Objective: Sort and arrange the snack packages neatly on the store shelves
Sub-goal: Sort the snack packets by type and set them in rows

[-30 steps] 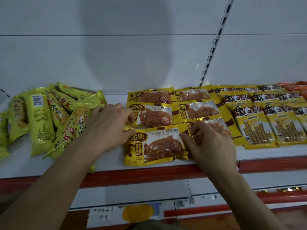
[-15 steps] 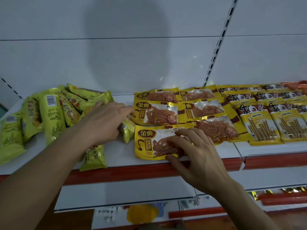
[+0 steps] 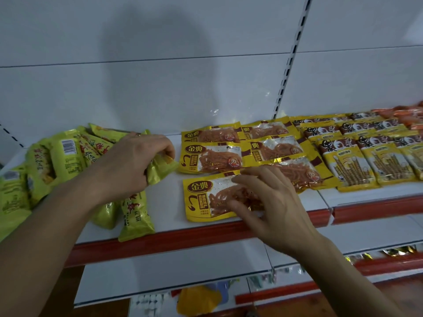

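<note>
left hand (image 3: 128,165): grip clamped on green packet (image 3: 160,167) | right hand (image 3: 272,209): fingers apart, resting on front yellow strip-snack packet (image 3: 201,197) | shelf (image 3: 167,202) front edge

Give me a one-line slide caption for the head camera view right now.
Left hand grips a green snack bag while right hand rests on the front yellow packet on the shelf.

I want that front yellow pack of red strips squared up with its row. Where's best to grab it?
Pinch the front packet by its bare left edge, coming from the left: it lies flat, and the right hand covers its right half.
</note>
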`<action>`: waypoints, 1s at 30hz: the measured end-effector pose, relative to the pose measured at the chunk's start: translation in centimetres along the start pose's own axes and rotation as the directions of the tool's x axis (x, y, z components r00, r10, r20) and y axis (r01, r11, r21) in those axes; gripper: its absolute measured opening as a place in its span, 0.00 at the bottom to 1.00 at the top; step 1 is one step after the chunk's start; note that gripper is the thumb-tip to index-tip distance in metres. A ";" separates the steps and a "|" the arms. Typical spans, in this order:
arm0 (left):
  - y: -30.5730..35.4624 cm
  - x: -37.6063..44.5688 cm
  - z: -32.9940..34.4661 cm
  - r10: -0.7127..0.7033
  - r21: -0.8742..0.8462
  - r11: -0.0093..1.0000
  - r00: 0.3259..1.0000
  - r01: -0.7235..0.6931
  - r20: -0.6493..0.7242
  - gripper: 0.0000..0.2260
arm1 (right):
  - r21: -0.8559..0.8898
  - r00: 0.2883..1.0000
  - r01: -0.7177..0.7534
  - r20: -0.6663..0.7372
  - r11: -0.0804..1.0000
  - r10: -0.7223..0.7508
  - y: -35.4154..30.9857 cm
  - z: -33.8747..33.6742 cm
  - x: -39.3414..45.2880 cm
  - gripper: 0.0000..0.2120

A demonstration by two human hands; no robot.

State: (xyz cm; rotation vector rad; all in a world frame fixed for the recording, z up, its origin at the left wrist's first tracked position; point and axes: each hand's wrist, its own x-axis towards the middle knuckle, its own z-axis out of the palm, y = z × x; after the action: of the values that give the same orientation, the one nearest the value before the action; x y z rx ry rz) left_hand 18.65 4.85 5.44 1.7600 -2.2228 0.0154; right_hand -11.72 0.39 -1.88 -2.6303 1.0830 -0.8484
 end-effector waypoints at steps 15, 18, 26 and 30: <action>0.9 -1.2 0.7 -0.100 -0.243 0.968 0.987 0.067 -0.127 0.18 | -0.139 0.957 0.055 0.290 0.989 -0.012 -0.6 3.0 7.5 0.25; 1.0 -1.1 0.8 -0.097 -0.233 0.970 0.987 0.064 -0.131 0.20 | -0.135 0.956 0.053 0.294 0.989 -0.011 -0.6 3.1 7.4 0.25; 1.3 -0.8 0.9 -0.107 -0.241 0.968 0.983 0.070 -0.146 0.22 | 0.055 0.995 0.100 0.009 0.994 -0.100 -2.9 0.5 3.4 0.17; 1.2 -0.5 0.5 -0.181 -0.375 0.922 0.960 0.091 -0.213 0.24 | 0.174 0.998 0.042 -0.062 0.984 -0.032 -3.3 0.2 4.8 0.14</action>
State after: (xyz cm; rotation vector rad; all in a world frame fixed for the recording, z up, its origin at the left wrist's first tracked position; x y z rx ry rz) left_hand 17.54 5.56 5.06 1.6068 -1.7892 -0.1879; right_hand -6.89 -0.51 1.23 -2.5010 0.9289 -0.9868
